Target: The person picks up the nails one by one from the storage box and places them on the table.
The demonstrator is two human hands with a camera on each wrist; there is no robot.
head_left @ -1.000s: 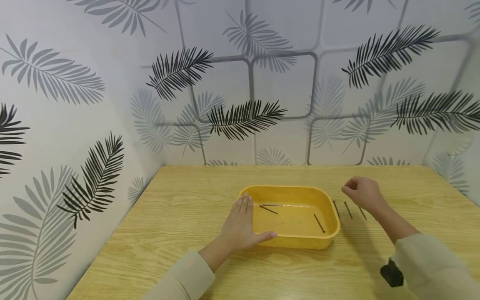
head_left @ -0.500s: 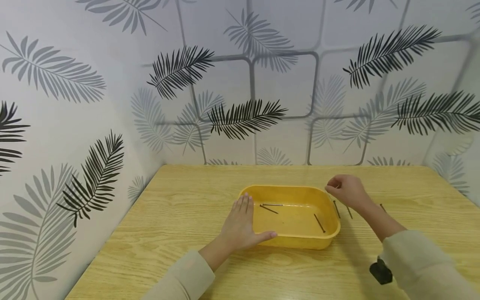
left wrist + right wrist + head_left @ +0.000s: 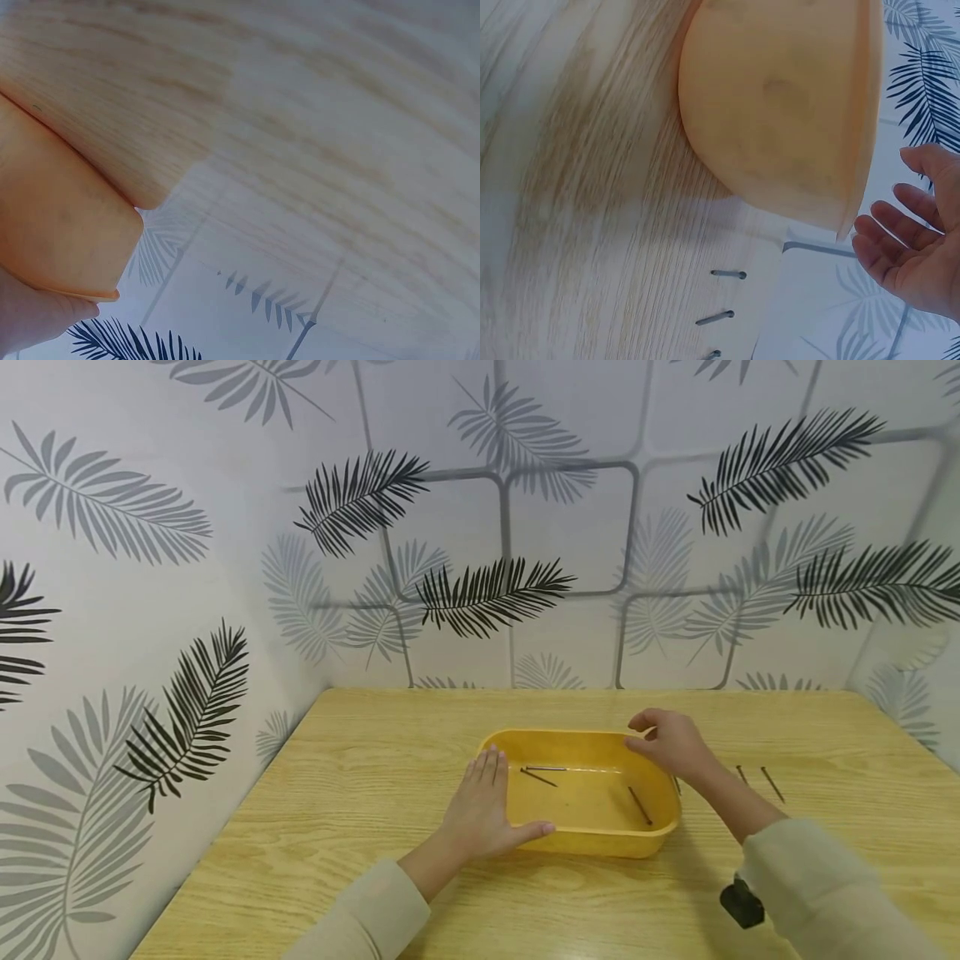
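Note:
A yellow plastic tray (image 3: 585,845) sits on the table with three dark nails inside, one nail (image 3: 640,806) at its right end. My left hand (image 3: 478,814) rests on the tray's left end, fingers straight over the side and thumb along the front rim. In the left wrist view, part of that hand (image 3: 37,319) shows at the tray rim. My right hand (image 3: 670,745) is over the tray's back right corner. The right wrist view shows this hand (image 3: 919,240) with fingers apart and loosely bent beside the rim, nothing visible between them.
Several more nails lie on the wooden table (image 3: 360,760) right of the tray, one nail (image 3: 772,783) farthest out, some partly behind my right hand and forearm. A wall (image 3: 562,643) with a leaf pattern stands along the table's back edge.
My right hand has moved left from above the loose nails to the tray's back right corner, and its fingers have spread. My left hand and the tray have stayed put.

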